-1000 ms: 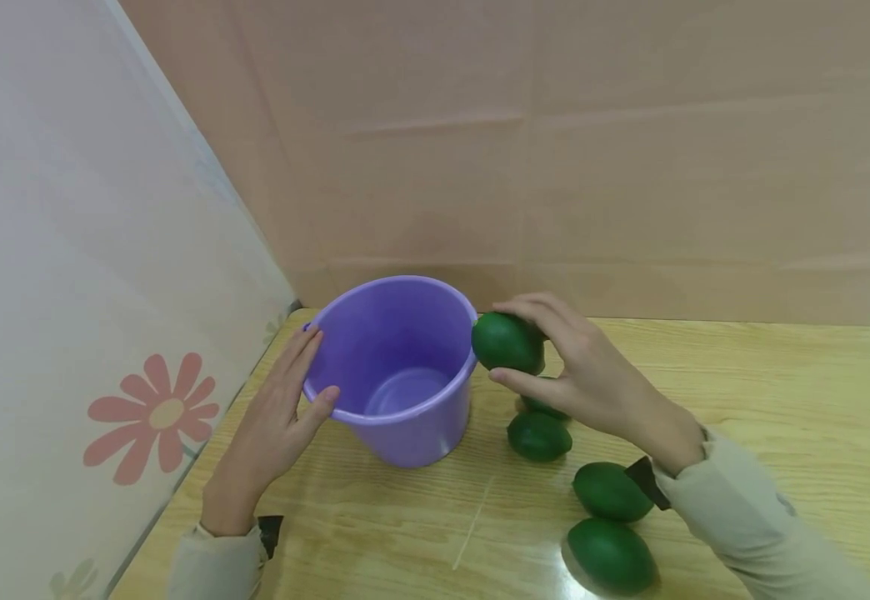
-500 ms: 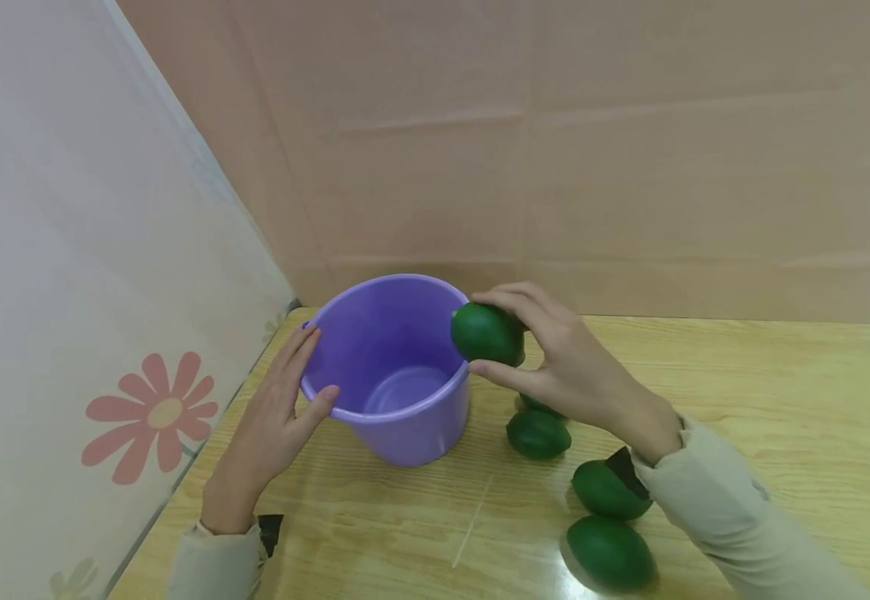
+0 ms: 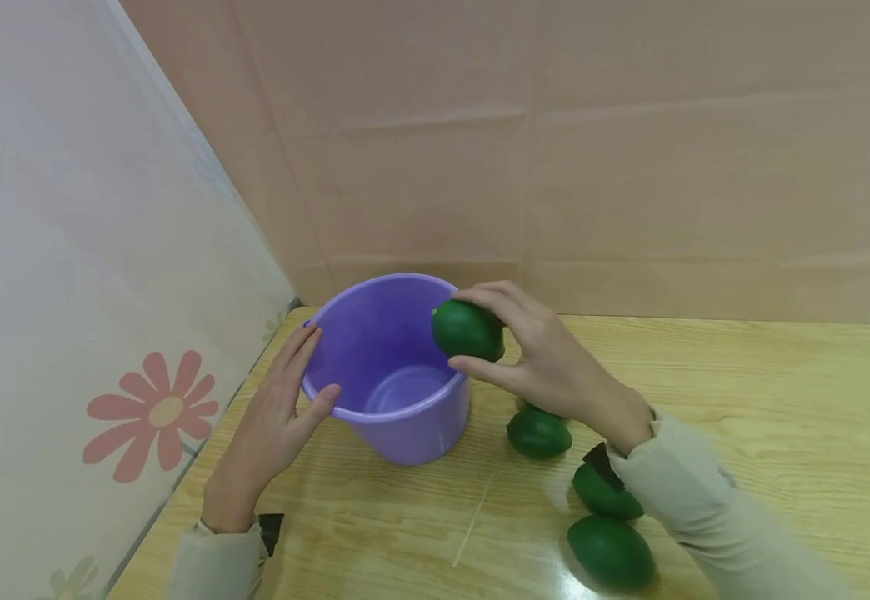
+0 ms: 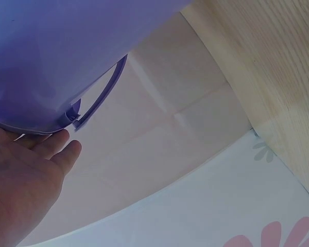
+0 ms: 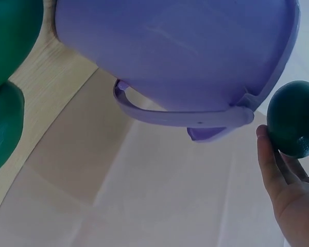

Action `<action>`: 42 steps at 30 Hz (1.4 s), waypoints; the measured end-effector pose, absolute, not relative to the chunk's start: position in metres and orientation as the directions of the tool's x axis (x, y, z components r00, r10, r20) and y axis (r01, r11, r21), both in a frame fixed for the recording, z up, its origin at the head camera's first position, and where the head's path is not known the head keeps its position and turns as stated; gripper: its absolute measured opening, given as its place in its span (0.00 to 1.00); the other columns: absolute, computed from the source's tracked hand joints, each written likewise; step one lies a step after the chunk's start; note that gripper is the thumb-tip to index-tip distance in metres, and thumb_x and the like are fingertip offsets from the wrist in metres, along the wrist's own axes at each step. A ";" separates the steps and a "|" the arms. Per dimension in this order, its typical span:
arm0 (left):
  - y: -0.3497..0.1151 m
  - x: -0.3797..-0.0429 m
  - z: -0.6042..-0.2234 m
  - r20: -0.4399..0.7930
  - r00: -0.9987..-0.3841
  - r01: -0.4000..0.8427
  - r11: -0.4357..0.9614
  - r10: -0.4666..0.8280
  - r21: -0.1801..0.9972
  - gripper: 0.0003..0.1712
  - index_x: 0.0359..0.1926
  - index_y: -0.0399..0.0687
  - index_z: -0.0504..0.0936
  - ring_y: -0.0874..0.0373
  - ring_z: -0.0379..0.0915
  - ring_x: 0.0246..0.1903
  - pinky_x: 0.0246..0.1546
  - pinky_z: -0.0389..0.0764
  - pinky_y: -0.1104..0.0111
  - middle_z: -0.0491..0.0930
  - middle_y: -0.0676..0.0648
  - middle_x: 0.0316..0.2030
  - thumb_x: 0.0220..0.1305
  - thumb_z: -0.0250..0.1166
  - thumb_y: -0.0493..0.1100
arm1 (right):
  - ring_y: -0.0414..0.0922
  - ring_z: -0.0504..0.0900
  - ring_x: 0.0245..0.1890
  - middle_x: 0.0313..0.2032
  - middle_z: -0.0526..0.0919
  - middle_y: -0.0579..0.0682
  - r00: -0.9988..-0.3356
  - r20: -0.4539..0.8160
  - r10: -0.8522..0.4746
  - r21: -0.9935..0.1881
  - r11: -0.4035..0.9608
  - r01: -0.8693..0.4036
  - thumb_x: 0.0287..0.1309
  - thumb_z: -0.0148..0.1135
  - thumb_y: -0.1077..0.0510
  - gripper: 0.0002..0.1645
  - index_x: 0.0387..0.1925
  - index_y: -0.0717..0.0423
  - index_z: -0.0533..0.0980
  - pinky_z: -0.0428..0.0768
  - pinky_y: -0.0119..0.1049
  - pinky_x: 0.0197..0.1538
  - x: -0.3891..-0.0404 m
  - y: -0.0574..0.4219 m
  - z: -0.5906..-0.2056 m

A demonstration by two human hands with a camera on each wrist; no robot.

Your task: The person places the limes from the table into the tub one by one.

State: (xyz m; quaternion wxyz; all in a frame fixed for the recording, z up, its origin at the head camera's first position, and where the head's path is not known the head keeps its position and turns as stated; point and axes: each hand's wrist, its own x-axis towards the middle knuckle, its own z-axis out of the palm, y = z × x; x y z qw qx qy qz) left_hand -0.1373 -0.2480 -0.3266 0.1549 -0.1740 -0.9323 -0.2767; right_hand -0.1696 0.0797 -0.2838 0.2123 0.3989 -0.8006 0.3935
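Observation:
A purple bucket (image 3: 420, 429) stands on the table, its inside bare in the head view. My left hand (image 3: 273, 417) rests on the bucket's left rim, fingers fairly straight and thumb spread along the near edge. In the left wrist view the fingertips (image 4: 56, 144) touch the rim beside the handle's end. My right hand (image 3: 540, 350) grips a dark green lime (image 3: 467, 330) between thumb and fingers, over the bucket's right rim. The right wrist view shows this lime (image 5: 294, 118) just beyond the rim, with the purple handle (image 5: 180, 117) hanging nearby.
Several more limes lie on the wooden table (image 3: 765, 400) right of the bucket: one lime (image 3: 538, 433) close to it, one (image 3: 610, 552) nearer the front, others partly hidden by the right arm. A flowered wall (image 3: 105, 275) borders the left; a pinkish-brown covering (image 3: 555, 167) hangs behind.
My right hand has carried the lime leftward, from just outside the bucket's right rim to over its opening. The left hand and the bucket have hardly moved.

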 end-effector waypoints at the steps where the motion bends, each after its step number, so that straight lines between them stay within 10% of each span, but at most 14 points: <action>1: -0.248 -0.137 -0.326 0.383 -0.892 0.409 0.786 0.239 0.463 0.40 0.77 0.45 0.55 0.42 0.46 0.77 0.68 0.58 0.36 0.49 0.47 0.78 0.71 0.57 0.52 | 0.44 0.78 0.57 0.59 0.77 0.50 -0.594 0.651 -0.473 -0.466 0.369 -0.804 0.51 0.76 0.55 0.38 0.63 0.54 0.72 0.82 0.38 0.55 -0.170 0.078 -0.284; 8: -0.247 -0.136 -0.326 0.375 -0.895 0.406 0.789 0.242 0.461 0.40 0.77 0.46 0.54 0.43 0.45 0.77 0.69 0.58 0.36 0.48 0.47 0.78 0.72 0.57 0.52 | 0.43 0.77 0.58 0.60 0.75 0.49 -0.622 0.614 -0.486 -0.497 0.374 -0.783 0.53 0.75 0.52 0.39 0.65 0.53 0.71 0.82 0.38 0.55 -0.172 0.069 -0.286; 15: -0.247 -0.137 -0.327 0.371 -0.896 0.406 0.788 0.243 0.463 0.39 0.77 0.46 0.55 0.42 0.45 0.77 0.68 0.58 0.36 0.48 0.47 0.78 0.72 0.57 0.52 | 0.41 0.76 0.43 0.60 0.72 0.49 -0.666 0.567 -0.485 -0.544 0.387 -0.745 0.55 0.73 0.51 0.38 0.65 0.52 0.69 0.78 0.31 0.35 -0.175 0.061 -0.288; 28: -0.248 -0.137 -0.327 0.356 -0.903 0.396 0.789 0.241 0.471 0.39 0.78 0.48 0.54 0.43 0.44 0.77 0.68 0.58 0.35 0.47 0.48 0.79 0.72 0.56 0.53 | 0.45 0.77 0.56 0.60 0.71 0.51 -0.652 0.555 -0.517 -0.530 0.384 -0.756 0.56 0.72 0.51 0.38 0.66 0.54 0.68 0.82 0.39 0.56 -0.182 0.048 -0.289; 42: -0.248 -0.136 -0.325 0.339 -0.909 0.387 0.787 0.241 0.480 0.39 0.77 0.46 0.54 0.43 0.43 0.78 0.68 0.57 0.35 0.47 0.48 0.79 0.72 0.56 0.54 | 0.45 0.79 0.55 0.61 0.70 0.50 -0.674 0.428 -0.601 -0.510 0.456 -0.730 0.59 0.70 0.47 0.36 0.65 0.51 0.70 0.82 0.41 0.57 -0.189 0.041 -0.290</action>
